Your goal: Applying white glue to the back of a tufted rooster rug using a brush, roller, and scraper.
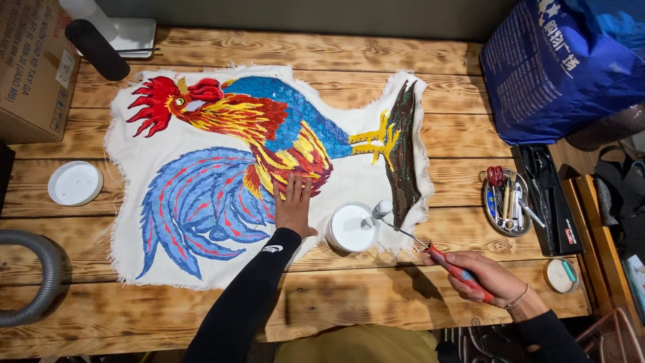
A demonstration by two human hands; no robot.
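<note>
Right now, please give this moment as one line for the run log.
left hand: flat on white rooster cloth | right hand: holds red-handled tool, tip by round white tub | wooden table

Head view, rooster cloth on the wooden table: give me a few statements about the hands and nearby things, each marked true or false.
1. The left hand lies flat on the rooster cloth. True.
2. The right hand holds a red-handled tool. True.
3. The tool's tip reaches toward the round metal tray of scissors. False: it points at the open white tub.
4. The rooster's tail is mostly green. False: it is blue with red streaks.
5. A white lid lies left of the cloth. True.
</note>
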